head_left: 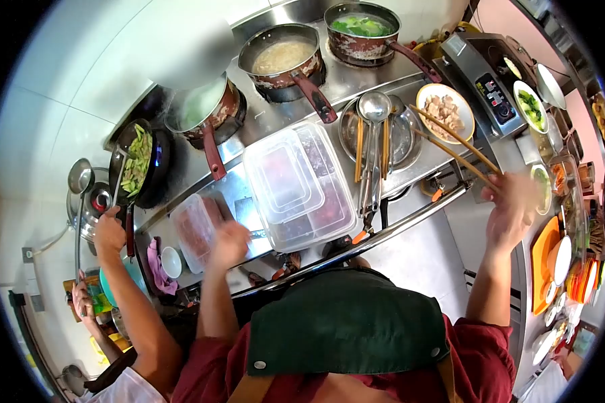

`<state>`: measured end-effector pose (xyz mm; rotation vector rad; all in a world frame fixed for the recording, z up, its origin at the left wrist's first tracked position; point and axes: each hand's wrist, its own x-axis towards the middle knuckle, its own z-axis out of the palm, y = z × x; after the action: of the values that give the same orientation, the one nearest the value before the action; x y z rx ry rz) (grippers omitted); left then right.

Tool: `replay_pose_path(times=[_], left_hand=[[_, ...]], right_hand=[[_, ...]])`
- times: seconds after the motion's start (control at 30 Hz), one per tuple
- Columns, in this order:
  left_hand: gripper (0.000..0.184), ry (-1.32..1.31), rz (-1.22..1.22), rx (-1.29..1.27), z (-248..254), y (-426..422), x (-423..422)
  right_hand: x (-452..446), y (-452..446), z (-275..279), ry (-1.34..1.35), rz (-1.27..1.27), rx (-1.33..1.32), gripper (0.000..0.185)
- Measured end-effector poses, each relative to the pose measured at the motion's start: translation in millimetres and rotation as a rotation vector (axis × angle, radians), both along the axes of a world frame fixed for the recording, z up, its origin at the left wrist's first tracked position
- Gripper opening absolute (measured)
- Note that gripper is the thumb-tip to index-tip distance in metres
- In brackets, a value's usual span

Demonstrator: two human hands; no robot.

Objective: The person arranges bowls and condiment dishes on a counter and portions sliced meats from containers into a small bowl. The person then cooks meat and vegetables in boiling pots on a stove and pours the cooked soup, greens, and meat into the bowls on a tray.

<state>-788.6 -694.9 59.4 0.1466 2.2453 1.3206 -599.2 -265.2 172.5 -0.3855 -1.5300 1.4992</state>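
My right hand [511, 205], partly blurred, grips a pair of long wooden chopsticks [469, 165]. Their tips spread apart over and beside a white bowl [471, 111] of pale cooked meat pieces [444, 115]. My left hand [230, 245] is smeared by motion, so its fingers do not show clearly. It is by the right side of a clear plastic box [193, 232] with reddish contents. A larger lidded plastic container [299, 185] lies between my hands, with a smaller clear lid or box on top.
Three worn saucepans [311, 72] stand along the back. At left, a co-worker's hand [109, 232] holds a utensil in a wok [156, 164] of green vegetables; their other hand [83, 302] holds a ladle [81, 221]. Ladles [374, 107] rest beside an induction cooker [487, 91]. A metal rail [410, 221] edges the counter.
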Motion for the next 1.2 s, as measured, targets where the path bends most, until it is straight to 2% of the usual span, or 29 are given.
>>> replay_pose_path(times=[0.03, 0.07, 0.1, 0.13, 0.17, 0.23, 0.27, 0.3, 0.37, 0.43, 0.47, 0.5, 0.53, 0.57, 0.63, 0.7, 0.77, 0.83, 0.87, 0.97, 1.0, 1.03, 1.07, 1.1, 1.13, 1.17, 1.2], left_hand=[[0.017, 0.213, 0.153, 0.228, 31, 15, -22], [0.016, 0.529, 0.298, 0.154, 25, 14, -59], [0.022, 0.537, 0.535, 0.202, 21, 24, -93], [0.032, 0.371, 0.671, 0.184, 6, 28, -126], [0.037, -0.237, 0.627, 0.694, 33, 52, -126], [0.036, -0.462, 0.424, 1.261, 19, 66, -138], [0.026, -0.96, 0.138, 1.572, -12, 48, -164], [0.017, -0.919, 0.07, 1.59, -11, 53, -172], [0.012, -0.949, 0.098, 1.552, 3, 50, -175], [0.013, -1.009, 0.117, 1.525, 4, 47, -177], [0.016, -0.96, 0.234, 1.445, 7, 45, -179], [0.021, -0.898, 0.223, 1.393, 15, 48, -179], [0.024, -0.776, -0.089, 1.37, 22, 52, -181], [0.026, -0.761, -0.164, 1.349, 37, 61, -174], [0.028, -0.622, -0.116, 1.226, 73, 79, -147], [0.028, -0.556, -0.174, 1.164, 100, 92, -125], [0.022, -0.555, -0.191, 1.165, 127, 111, -93], [0.018, -0.558, -0.325, 1.172, 149, 135, -60], [0.021, -0.617, -0.46, 1.22, 149, 145, -53], [0.021, -0.77, -0.545, 1.235, 168, 191, 6], [0.027, -0.928, -0.605, 1.295, 168, 209, 21], [0.032, -1.012, -0.587, 1.262, 174, 227, 47], [0.035, -1.217, -0.648, 1.286, 184, 251, 80], [0.031, -1.291, -0.68, 1.291, 184, 271, 102], [0.025, -1.398, -0.875, 1.303, 174, 294, 119], [0.017, -1.43, -0.729, 1.273, 180, 311, 150], [0.014, -1.438, -0.725, 1.233, 174, 327, 171]], right_hand=[[4, -2, -2, 0.008, -0.006, 0.015, 0.025], [9, -4, -5, -0.017, -0.02, -0.017, 0.025], [17, -4, -6, -0.039, -0.051, -0.043, 0.024], [23, -11, -1, -0.074, -0.08, -0.071, 0.023], [31, -15, 4, -0.079, -0.063, -0.07, 0.022], [53, -18, 7, -0.091, -0.07, -0.021, 0.022], [64, -22, 12, -0.095, -0.1, -0.028, 0.022], [76, -26, 18, -0.097, -0.143, -0.034, 0.022], [107, -28, 24, -0.119, -0.226, -0.033, 0.023], [136, -34, 28, -0.074, -0.324, -0.046, 0.022], [154, -37, 30, -0.117, -0.346, -0.055, 0.023], [170, -37, 30, -0.088, -0.368, -0.063, 0.023], [185, -36, 27, -0.044, -0.391, -0.059, 0.023], [197, -36, 27, -0.036, -0.451, -0.076, 0.024], [224, -33, 24, 0.004, -0.532, -0.116, 0.024], [253, -29, 21, 0.01, -0.612, -0.11, 0.028], [283, -23, 17, 0.006, -0.681, -0.048, 0.035], [310, -15, 19, 0.017, -0.78, -0.049, 0.033], [326, -8, 21, -0.022, -0.849, -0.022, 0.031], [376, 13, 31, -0.032, -0.967, 0.032, 0.023], [393, 23, 33, -0.07, -1.04, 0.064, 0.027], [413, 31, 37, -0.266, -1.163, 0.211, 0.028], [432, 45, 34, -0.373, -1.212, 0.232, 0.029], [439, 52, 43, -0.414, -1.237, 0.266, 0.031], [491, 93, 12, -0.133, -1.055, 0.126, 0.031], [484, 97, 30, -0.202, -1.104, 0.177, 0.032], [503, 121, 28, -0.124, -0.994, 0.235, 0.031]])
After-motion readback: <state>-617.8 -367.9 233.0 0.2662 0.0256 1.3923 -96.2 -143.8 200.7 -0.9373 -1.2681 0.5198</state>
